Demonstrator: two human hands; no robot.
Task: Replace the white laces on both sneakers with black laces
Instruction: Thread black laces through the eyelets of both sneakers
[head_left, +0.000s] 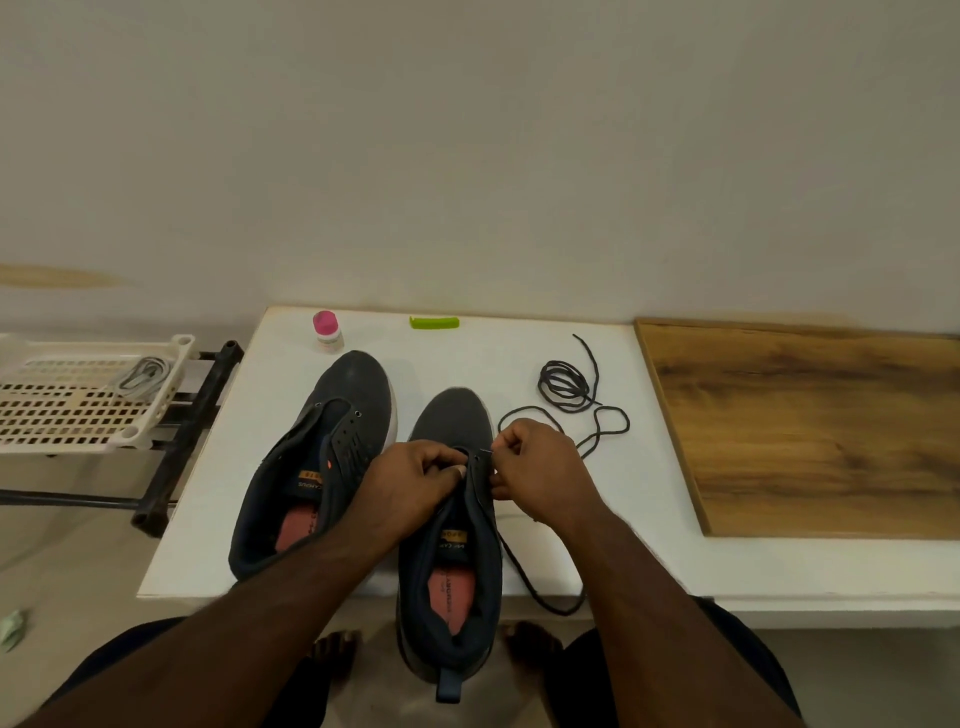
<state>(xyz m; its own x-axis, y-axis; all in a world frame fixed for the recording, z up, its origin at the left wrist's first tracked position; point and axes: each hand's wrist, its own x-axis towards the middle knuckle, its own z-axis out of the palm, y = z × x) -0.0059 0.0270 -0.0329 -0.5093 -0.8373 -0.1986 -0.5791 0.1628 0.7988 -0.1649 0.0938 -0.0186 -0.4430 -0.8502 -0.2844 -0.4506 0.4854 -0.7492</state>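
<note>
Your left hand (415, 483) grips the right sneaker (451, 525) on the tabletop (519, 353); your right hand (540, 470) fingers pinch the black lace (605, 431) tip at an eyelet (keep the tip straight, pull gently)

The left hand (415, 480) hides the right sneaker's (454, 525) lower eyelets; its insole print is too small to read.

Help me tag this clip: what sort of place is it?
Probably a room at home, not a workshop: a white table against a plain wall, a plastic rack beside it, bare feet on the floor.
</note>
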